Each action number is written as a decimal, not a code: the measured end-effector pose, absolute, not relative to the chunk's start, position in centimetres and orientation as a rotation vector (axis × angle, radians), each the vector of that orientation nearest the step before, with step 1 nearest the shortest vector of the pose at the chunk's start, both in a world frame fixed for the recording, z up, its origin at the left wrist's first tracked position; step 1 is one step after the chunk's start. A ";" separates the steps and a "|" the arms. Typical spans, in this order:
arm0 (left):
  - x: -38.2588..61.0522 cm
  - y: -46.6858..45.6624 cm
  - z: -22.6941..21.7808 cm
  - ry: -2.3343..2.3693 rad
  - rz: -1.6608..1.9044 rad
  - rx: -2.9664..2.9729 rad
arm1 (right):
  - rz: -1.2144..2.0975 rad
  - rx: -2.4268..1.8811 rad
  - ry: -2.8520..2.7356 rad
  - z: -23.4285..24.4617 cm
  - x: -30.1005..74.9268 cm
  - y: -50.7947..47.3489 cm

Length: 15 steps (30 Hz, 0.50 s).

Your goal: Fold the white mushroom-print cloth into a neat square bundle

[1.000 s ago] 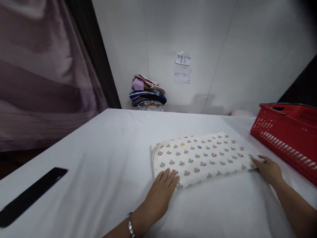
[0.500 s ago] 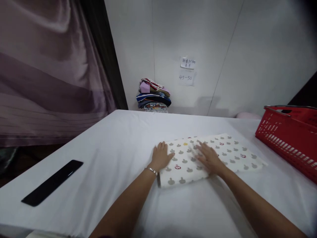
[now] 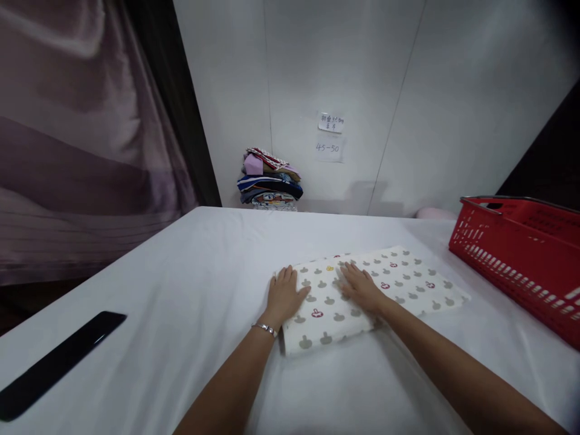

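Observation:
A folded cream cloth (image 3: 399,284) printed with grey and coloured shapes lies on the white table (image 3: 190,284). My left hand (image 3: 284,294) rests flat on the cloth's left end, fingers stretched out, a silver bracelet on the wrist. My right hand (image 3: 361,289) lies flat on the cloth just right of it, fingers spread. Neither hand holds anything.
A red plastic basket (image 3: 521,254) stands at the table's right. A long black flat object (image 3: 54,362) lies near the left front edge. A stack of folded clothes (image 3: 270,179) sits against the back wall under two paper notes (image 3: 330,136). A mauve curtain (image 3: 77,139) hangs at the left.
A second ago my hands were at the cloth's near edge, far apart at its two ends. Both moved onto the cloth's left half and now lie flat, side by side.

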<state>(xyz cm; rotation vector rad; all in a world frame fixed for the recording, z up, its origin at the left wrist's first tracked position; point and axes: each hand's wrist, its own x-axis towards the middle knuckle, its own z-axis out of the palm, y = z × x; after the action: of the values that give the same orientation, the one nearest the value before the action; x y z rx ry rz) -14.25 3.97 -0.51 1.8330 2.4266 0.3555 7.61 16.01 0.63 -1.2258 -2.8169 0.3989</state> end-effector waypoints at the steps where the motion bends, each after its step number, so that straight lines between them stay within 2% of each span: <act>1: -14.3 4.0 -0.6 2.432 0.354 1.833 | 0.376 -1.221 -2.803 0.6 7.0 16.7; 10: -14.3 4.2 -0.8 2.445 0.350 1.776 | 0.189 -1.252 -2.796 -2.3 4.9 19.8; 15: -14.7 4.5 -0.6 2.441 0.513 1.737 | 0.185 -1.237 -2.785 -2.5 5.1 19.8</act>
<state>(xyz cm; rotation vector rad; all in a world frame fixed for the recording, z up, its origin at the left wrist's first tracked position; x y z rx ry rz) -14.72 4.51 -0.63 1.7370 2.4407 0.5127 5.06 19.81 -2.55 -1.2374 -2.7852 0.1848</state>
